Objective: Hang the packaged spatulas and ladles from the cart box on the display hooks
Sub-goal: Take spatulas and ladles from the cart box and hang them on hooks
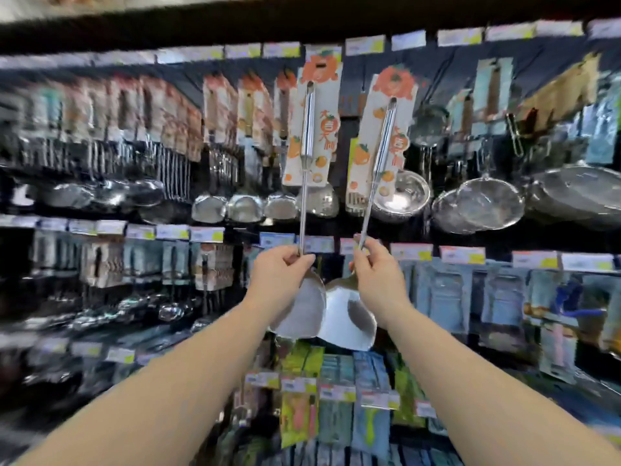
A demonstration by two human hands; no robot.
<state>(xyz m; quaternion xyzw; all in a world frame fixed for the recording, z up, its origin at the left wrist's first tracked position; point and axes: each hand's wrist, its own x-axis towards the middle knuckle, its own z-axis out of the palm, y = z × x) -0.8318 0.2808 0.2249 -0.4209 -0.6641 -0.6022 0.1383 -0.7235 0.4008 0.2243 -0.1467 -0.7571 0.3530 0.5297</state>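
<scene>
The left hand (280,267) is raised in front of the display, its fingers curled round the thin metal stem of a spatula (304,297) just above the blade. The right hand (374,270) is up beside it, close but apart, pinching the stem of a second spatula (353,317) in the same way. Both spatulas stand handle-up, blades hanging below the hands; the two shiny blades overlap between the wrists, the left one in front at its inner edge. The left spatula rises nearly straight, the right one leans to the right. Each handle lies against a white card printed with oranges, the left card (314,129) and the right card (383,129), and both card tops reach up among the top row of price tags (364,45). Whether either card is already on a hook cannot be told; the hooks are lost in blur.

Just behind and beside the cards hang other packed utensils: ladles (243,206) to the left of the left hand, a steel bowl-shaped ladle (401,193) just right of the right card, and mesh strainers (484,203) farther right. Level with the hands runs another strip of price tags. Below the forearms hang blue and green packets (339,375), heavily blurred
</scene>
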